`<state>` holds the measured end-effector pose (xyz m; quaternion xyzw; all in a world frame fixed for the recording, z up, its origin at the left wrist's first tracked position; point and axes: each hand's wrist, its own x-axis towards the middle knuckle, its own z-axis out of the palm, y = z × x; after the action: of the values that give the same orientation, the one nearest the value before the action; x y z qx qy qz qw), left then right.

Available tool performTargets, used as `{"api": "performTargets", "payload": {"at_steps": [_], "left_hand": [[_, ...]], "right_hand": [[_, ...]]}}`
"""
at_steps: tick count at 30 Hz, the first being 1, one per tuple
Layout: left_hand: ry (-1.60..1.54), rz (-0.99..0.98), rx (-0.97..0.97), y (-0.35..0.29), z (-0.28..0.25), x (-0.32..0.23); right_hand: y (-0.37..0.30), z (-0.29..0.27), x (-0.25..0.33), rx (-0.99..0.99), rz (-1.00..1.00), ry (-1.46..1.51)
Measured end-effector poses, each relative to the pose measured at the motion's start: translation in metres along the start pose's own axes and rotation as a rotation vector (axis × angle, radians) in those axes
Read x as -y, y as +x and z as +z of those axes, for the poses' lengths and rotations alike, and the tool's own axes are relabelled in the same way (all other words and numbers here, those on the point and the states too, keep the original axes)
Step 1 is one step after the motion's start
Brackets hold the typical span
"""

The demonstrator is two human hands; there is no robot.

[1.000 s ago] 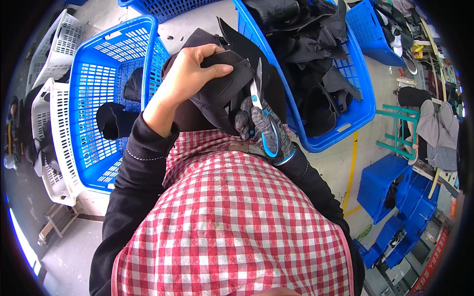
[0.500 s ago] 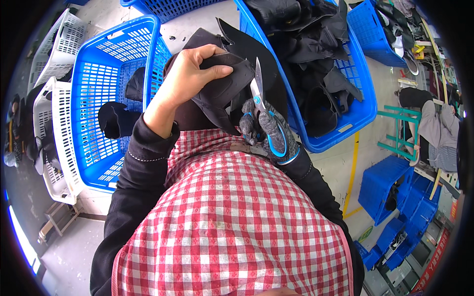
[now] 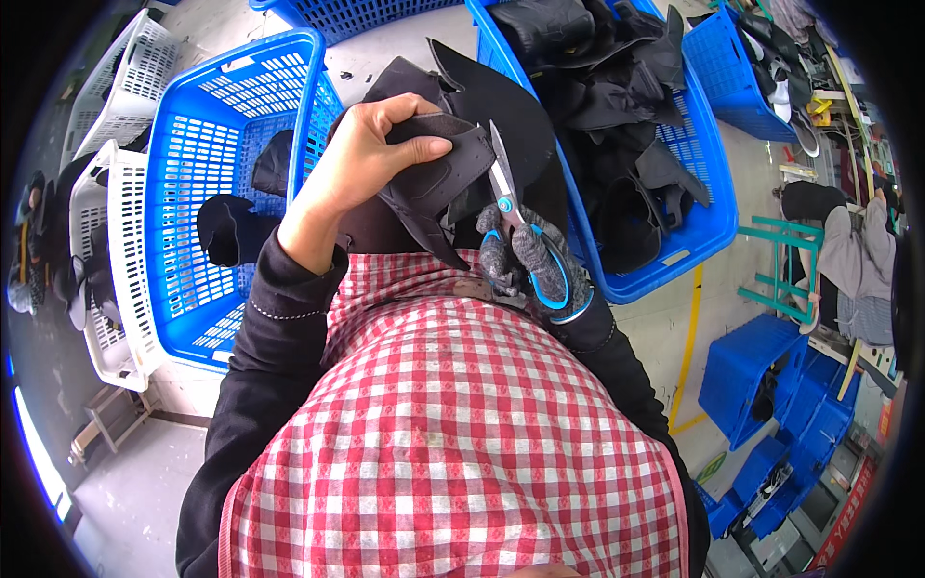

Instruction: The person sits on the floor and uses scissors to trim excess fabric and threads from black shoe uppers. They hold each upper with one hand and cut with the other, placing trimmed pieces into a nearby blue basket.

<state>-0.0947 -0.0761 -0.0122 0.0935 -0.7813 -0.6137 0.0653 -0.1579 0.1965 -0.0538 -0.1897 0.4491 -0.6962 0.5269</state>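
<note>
My bare left hand point(image 3: 381, 149) pinches a black, shoe-upper-like piece point(image 3: 445, 173) between thumb and fingers above my lap. Its far edge is raised toward the scissors. My right hand point(image 3: 528, 258), in a dark grey knitted glove, grips scissors point(image 3: 505, 183) with blue-lined handles. The blades point away from me and look closed, their tips beside the right edge of the piece. Whether they touch it I cannot tell. More black pieces point(image 3: 487, 91) lie across my lap beyond the hands.
A blue basket point(image 3: 173, 212) with a few black pieces stands at left, beside white baskets point(image 3: 130, 260). Another blue basket point(image 3: 674, 265), heaped with black pieces, stands close at right. Farther right are a teal frame point(image 3: 785, 231), a seated person point(image 3: 862, 255) and more blue crates point(image 3: 742, 376).
The scissors and gloved right hand have shifted slightly toward me and to the right. My left hand still holds the black piece, hardly moved.
</note>
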Motion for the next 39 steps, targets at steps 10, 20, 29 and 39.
{"api": "performTargets", "payload": {"at_steps": [10,20,29,39], "left_hand": [[0.263,0.181,-0.034,-0.005,0.018,-0.030],[0.195,0.212,0.084,0.002,0.013,-0.025],[0.180,0.254,0.074,0.010,0.024,-0.022],[0.116,0.265,0.032,0.017,0.028,-0.022]], "right_hand": [[-0.004,-0.003,0.009,-0.077,0.017,-0.134],[0.002,-0.012,0.009,0.080,0.147,0.295],[0.002,-0.021,-0.046,0.165,0.012,0.376],[0.006,-0.035,-0.051,0.115,-0.025,0.402]]}}
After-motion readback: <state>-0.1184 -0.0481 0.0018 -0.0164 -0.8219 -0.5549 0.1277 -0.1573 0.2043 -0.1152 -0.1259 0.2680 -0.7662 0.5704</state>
